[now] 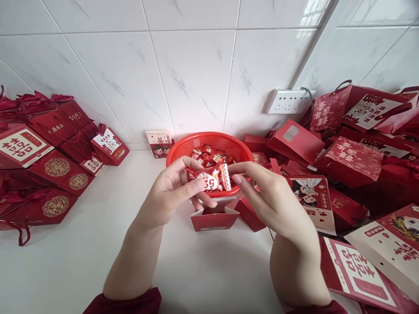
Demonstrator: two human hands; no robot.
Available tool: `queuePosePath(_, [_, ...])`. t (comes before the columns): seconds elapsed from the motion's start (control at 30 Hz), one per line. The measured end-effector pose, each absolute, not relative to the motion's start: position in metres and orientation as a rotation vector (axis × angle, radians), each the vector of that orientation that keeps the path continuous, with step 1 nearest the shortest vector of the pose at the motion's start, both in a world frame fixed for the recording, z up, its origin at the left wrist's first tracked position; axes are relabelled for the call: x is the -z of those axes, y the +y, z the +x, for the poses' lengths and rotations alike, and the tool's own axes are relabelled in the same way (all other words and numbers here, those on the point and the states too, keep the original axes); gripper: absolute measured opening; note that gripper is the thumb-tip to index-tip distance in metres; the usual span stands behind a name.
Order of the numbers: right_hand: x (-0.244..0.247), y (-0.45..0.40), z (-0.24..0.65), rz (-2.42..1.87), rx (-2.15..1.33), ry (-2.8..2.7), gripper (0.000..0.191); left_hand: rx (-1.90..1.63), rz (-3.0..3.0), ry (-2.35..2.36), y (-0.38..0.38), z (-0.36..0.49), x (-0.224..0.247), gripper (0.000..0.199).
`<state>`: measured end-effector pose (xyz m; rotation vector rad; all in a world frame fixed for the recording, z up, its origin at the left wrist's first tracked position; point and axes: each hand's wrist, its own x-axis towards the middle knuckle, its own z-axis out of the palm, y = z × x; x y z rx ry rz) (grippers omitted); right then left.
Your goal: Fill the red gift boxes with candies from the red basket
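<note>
The left hand's (176, 187) fingers (193, 188) hold a shiny red wrapped packet (214, 179) with crimped ends, the thumb lying across its printed front. The right hand (273, 200) is just beside the packet's other end, its fingers (252, 169) loosely curved with a narrow gap between thumb and forefinger; whether they touch the wrapper, I cannot tell.

The packet is above the near rim of a red plastic basket (183, 147), which holds many small, mostly red wrapped sweets (209, 155). Below the hands, an open red box (214, 222) stands on the white counter (209, 266), its flaps spread; its contents are mostly hidden. Dark red sleeves (131, 303) cover the forearms near the lower edge.

Farther out, a small picture-printed box (159, 146) stands left of the basket, near the wall. At far left, red gift boxes (57, 168) with ribbons and cord handles are stacked. On the right lies a jumbled heap of red and cream cartons (350, 157). Behind, a white power socket (288, 101) sits against the marbled wall tiles (196, 74).
</note>
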<state>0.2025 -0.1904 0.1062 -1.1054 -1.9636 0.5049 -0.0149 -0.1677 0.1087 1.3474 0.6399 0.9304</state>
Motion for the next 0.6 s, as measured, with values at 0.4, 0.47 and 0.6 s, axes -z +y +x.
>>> queuePosePath(0.4, [-0.105,-0.191,0.195,-0.600,-0.481,-1.773,0.009,-1.083,1.462,0.449,-0.186,-0.014,-0.102,0.016])
queuePosePath(0.47, [-0.105,-0.192,0.196,-0.543,-0.420,-1.775,0.013,-1.126,1.485,0.428,-0.187,-0.015,-0.102,0.017])
queuePosePath(0.6, [-0.104,-0.191,0.196,-0.506,-0.395,-1.790,0.015,-1.205,1.503,0.398,-0.193,-0.013,-0.103,0.018])
